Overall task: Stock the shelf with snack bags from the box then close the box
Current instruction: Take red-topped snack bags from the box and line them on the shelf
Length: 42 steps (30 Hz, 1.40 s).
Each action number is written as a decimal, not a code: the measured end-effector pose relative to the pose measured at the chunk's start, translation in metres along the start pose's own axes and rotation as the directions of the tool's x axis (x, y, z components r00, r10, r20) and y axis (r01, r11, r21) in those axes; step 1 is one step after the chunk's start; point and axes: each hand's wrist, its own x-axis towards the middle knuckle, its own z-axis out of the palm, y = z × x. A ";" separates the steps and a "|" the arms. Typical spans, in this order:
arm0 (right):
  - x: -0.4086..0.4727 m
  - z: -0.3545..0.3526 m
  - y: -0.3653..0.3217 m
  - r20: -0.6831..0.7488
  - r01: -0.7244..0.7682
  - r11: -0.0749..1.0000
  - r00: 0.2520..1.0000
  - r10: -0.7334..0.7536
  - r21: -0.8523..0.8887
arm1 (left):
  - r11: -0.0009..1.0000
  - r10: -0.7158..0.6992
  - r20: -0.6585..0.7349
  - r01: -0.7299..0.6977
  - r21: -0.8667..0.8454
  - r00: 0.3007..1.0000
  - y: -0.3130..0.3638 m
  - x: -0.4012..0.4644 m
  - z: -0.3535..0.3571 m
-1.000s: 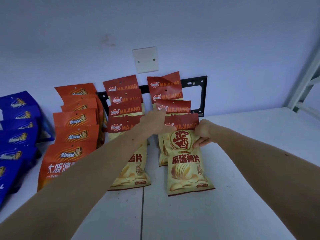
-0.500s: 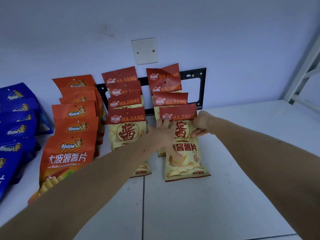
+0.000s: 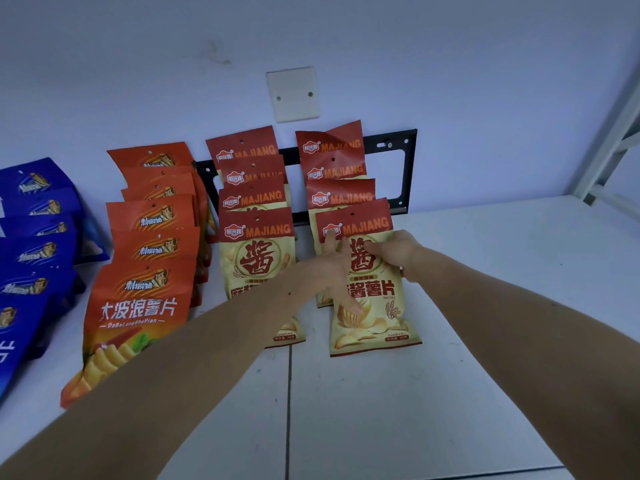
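While left hand [image 3: 334,271] lies flat, right hand [image 3: 391,251] pinches front Majiang bag [image 3: 375,306], shelf [image 3: 485,271] stocked.

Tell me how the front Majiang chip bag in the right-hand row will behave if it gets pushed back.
The front Majiang bag looks puffy and glossy, so it probably slides easily on the smooth white shelf. It leans on the bags behind, so a push would likely steepen or buckle it. Chips are pictured on it, so the contents are likely fragile.

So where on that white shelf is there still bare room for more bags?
The white shelf is bare right of the cream-and-red MAJIANG bags, out to the white frame post, and along the front edge. The left is crowded: orange bags and blue bags lie in tight, overlapping rows.
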 end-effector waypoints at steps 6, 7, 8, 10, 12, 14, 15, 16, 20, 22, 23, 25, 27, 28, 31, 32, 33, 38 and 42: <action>0.014 0.008 -0.002 -0.052 0.049 0.997 0.998 -0.046 0.060 | 0.999 -0.004 -0.060 0.001 -0.047 0.998 -0.010 0.011 -0.003; 0.015 0.008 -0.003 -0.054 0.055 0.998 0.997 -0.052 0.045 | 0.999 -0.006 -0.073 0.002 -0.052 0.997 -0.011 0.012 -0.004; 0.016 0.008 -0.002 -0.049 0.057 0.998 0.997 -0.056 0.035 | 0.999 -0.008 -0.077 0.004 -0.052 0.997 -0.013 0.013 -0.004; 0.015 0.007 0.000 -0.007 0.052 0.997 0.999 -0.052 0.051 | 0.999 -0.013 -0.076 0.009 -0.043 0.997 -0.014 0.015 -0.003; 0.011 0.003 0.001 0.071 0.042 0.998 0.997 -0.044 0.039 | 1.000 -0.014 -0.071 0.012 -0.026 0.997 -0.015 0.016 -0.001; 0.009 -0.002 0.003 0.160 0.048 0.998 0.986 -0.041 -0.038 | 1.000 -0.012 -0.081 0.012 -0.006 0.997 -0.014 0.016 0.000; 0.009 -0.003 0.005 0.184 0.049 0.996 0.982 -0.035 -0.072 | 1.000 -0.010 -0.090 0.011 0.005 0.996 -0.014 0.016 0.001; 0.009 -0.004 0.007 0.192 0.047 0.994 0.981 -0.028 -0.094 | 1.000 -0.008 -0.099 0.010 0.017 0.995 -0.014 0.016 0.001; 0.010 0.001 0.012 0.149 0.049 0.991 0.988 -0.031 -0.121 | 0.998 -0.004 -0.113 0.011 0.063 0.994 -0.016 0.015 0.000; 0.008 0.004 0.012 0.141 0.047 0.994 0.989 -0.032 -0.101 | 0.996 -0.001 -0.116 0.011 0.086 0.993 -0.017 0.015 -0.001; 0.007 0.005 0.013 0.136 0.038 0.995 0.990 -0.025 -0.095 | 0.995 0.001 -0.121 0.011 0.095 0.993 -0.018 0.014 -0.002; 0.007 0.004 0.014 0.122 0.018 0.994 0.993 -0.005 -0.106 | 0.995 -0.001 -0.124 0.013 0.098 0.992 -0.018 0.013 -0.003; 0.007 0.002 0.014 0.106 0.015 0.992 0.994 -0.002 -0.128 | 0.995 -0.007 -0.122 0.019 0.095 0.993 -0.016 0.012 -0.003; 0.007 0.000 0.013 0.097 0.015 0.991 0.995 -0.001 -0.135 | 0.995 -0.011 -0.120 0.023 0.096 0.993 -0.015 0.011 -0.003; 0.001 -0.008 0.011 0.071 0.006 0.991 0.997 0.003 -0.131 | 0.994 -0.017 -0.113 0.030 0.107 0.993 -0.012 0.005 -0.007; -0.001 -0.012 0.011 0.075 0.005 0.993 0.997 0.005 -0.122 | 0.993 -0.014 -0.122 0.028 0.116 0.992 -0.009 0.003 -0.009; -0.003 -0.016 0.012 0.080 0.004 0.993 0.997 0.006 -0.122 | 0.992 -0.008 -0.136 0.025 0.127 0.991 -0.007 0.000 -0.012; -0.010 -0.039 0.016 0.058 0.019 0.974 0.998 -0.006 -0.228 | 0.986 0.013 -0.179 0.017 0.166 0.984 0.008 -0.012 -0.028; -0.015 -0.061 0.022 -0.001 0.010 0.925 1.000 -0.011 -0.380 | 0.986 0.017 -0.183 0.014 0.168 0.983 0.020 -0.015 -0.034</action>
